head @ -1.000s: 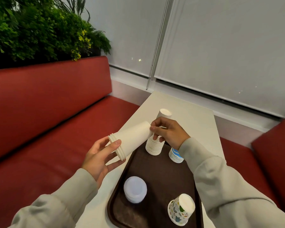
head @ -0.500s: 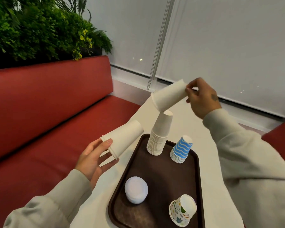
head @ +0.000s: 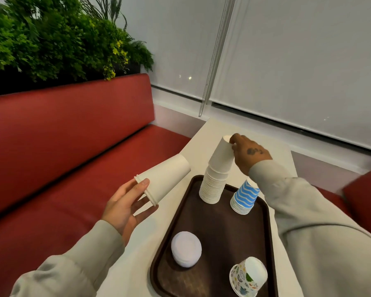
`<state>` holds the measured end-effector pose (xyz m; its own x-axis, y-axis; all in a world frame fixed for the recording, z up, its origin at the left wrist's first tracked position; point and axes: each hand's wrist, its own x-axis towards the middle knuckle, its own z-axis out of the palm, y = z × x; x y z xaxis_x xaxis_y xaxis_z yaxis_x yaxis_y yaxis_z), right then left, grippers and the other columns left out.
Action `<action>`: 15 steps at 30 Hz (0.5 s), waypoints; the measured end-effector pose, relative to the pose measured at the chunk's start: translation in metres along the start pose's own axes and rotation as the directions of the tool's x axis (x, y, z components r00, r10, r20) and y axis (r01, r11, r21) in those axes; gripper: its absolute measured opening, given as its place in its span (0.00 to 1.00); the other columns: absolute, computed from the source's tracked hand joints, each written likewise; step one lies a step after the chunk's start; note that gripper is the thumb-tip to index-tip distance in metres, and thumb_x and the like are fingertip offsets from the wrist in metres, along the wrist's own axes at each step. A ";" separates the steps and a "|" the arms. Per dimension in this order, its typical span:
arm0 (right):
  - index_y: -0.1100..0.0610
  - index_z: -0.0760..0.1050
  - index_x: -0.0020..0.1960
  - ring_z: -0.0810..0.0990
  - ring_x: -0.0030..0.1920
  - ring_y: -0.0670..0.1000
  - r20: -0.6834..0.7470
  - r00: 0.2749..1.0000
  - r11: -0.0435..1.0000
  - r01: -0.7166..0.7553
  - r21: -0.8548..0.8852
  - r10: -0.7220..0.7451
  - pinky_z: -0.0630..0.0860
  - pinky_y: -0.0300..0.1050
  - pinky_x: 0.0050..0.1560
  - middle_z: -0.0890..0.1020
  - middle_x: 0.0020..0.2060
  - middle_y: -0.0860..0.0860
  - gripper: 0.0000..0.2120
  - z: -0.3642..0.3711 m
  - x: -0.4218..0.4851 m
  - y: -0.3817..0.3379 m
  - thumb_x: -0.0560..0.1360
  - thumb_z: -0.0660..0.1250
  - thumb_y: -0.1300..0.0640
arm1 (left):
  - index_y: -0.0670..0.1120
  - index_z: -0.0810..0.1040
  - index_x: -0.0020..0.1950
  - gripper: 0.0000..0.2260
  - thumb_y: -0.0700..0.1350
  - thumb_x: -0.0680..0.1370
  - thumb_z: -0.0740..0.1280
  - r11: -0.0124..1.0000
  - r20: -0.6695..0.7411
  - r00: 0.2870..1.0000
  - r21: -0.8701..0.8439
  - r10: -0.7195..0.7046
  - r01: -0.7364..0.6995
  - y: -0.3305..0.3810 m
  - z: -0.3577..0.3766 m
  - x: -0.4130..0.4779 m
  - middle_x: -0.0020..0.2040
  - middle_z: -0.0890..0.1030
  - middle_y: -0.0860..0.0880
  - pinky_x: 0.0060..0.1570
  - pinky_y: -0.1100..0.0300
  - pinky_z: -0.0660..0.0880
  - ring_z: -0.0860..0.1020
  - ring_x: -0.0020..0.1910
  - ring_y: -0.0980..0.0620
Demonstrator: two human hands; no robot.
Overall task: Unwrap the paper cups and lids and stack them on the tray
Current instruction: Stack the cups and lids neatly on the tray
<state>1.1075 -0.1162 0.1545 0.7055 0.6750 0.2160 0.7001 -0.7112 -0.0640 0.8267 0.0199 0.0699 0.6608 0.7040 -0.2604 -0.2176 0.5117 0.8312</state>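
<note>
A dark brown tray (head: 221, 228) lies on the white table. At its far end stands a tall upside-down stack of white paper cups (head: 215, 181). My right hand (head: 247, 152) grips the topmost white cup (head: 223, 153), which sits on that stack. My left hand (head: 126, 205) holds a short nested set of white cups (head: 164, 181) on its side, left of the tray, thumb on the rims. A stack of blue wavy-striped cups (head: 244, 197) stands beside the white stack. A stack of white lids (head: 186, 251) and patterned cups (head: 247, 276) sit at the tray's near end.
The narrow white table (head: 204, 144) runs toward a window with lowered blinds (head: 287, 61). A red bench seat (head: 62, 168) lies along the left, with green plants (head: 51, 37) above its backrest. Another red cushion (head: 364, 194) is at the right.
My right hand has come down from above the table and set its white cup on top of the tall stack. My left hand stays where it was with its cups.
</note>
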 end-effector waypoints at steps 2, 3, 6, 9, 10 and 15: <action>0.47 0.61 0.73 0.73 0.65 0.58 0.107 0.994 0.999 -0.002 0.044 -0.003 0.69 0.51 0.63 0.67 0.73 0.48 0.19 0.010 -0.005 0.001 0.82 0.52 0.55 | 0.48 0.79 0.63 0.24 0.50 0.67 0.75 1.000 -0.002 1.000 -0.002 0.000 0.000 0.000 0.000 0.000 0.57 0.84 0.46 0.51 0.46 0.81 0.82 0.57 0.45; 0.47 0.58 0.76 0.70 0.69 0.57 0.135 0.991 0.998 0.001 0.062 -0.010 0.66 0.50 0.66 0.62 0.76 0.46 0.22 0.014 -0.009 0.001 0.82 0.52 0.55 | 0.48 0.79 0.63 0.24 0.50 0.67 0.75 1.000 0.000 1.000 -0.005 -0.002 0.002 0.000 0.001 0.000 0.57 0.84 0.46 0.51 0.46 0.81 0.82 0.57 0.45; 0.48 0.57 0.76 0.72 0.67 0.57 0.037 0.999 0.992 0.021 0.122 -0.026 0.68 0.51 0.65 0.60 0.76 0.45 0.23 0.019 -0.019 -0.001 0.82 0.54 0.53 | 0.47 0.79 0.63 0.24 0.50 0.68 0.75 1.000 0.014 1.000 -0.016 -0.006 0.006 -0.001 0.005 0.000 0.57 0.84 0.45 0.52 0.45 0.81 0.82 0.57 0.44; 0.48 0.68 0.68 0.79 0.56 0.55 -0.107 0.994 0.963 0.065 0.261 -0.038 0.73 0.49 0.57 0.71 0.67 0.47 0.16 0.019 -0.026 -0.011 0.81 0.58 0.47 | 0.47 0.79 0.63 0.24 0.49 0.68 0.75 1.000 0.026 1.000 -0.025 -0.006 0.007 -0.001 0.012 -0.001 0.58 0.83 0.45 0.52 0.44 0.81 0.82 0.56 0.44; 0.48 0.72 0.62 0.79 0.53 0.54 -0.115 0.993 0.938 0.064 0.341 -0.026 0.74 0.48 0.55 0.76 0.61 0.48 0.13 0.016 -0.029 -0.016 0.80 0.59 0.46 | 0.47 0.79 0.63 0.24 0.49 0.68 0.75 1.000 0.032 0.999 -0.026 -0.006 0.007 -0.002 0.015 -0.001 0.58 0.83 0.45 0.52 0.44 0.81 0.82 0.56 0.44; 0.46 0.78 0.46 0.80 0.51 0.51 0.075 0.997 0.691 -0.048 0.722 -0.009 0.78 0.49 0.52 0.82 0.46 0.48 0.14 0.002 -0.043 -0.037 0.73 0.64 0.36 | 0.46 0.80 0.62 0.24 0.48 0.67 0.75 0.999 0.062 0.998 -0.045 -0.013 0.016 -0.005 0.026 -0.005 0.58 0.83 0.44 0.52 0.44 0.81 0.82 0.55 0.44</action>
<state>1.0513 -0.1186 0.1458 0.7052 0.6944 0.1429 0.5295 -0.3818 -0.7576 0.8434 0.0009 0.0804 0.7066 0.6656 -0.2402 -0.2393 0.5442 0.8041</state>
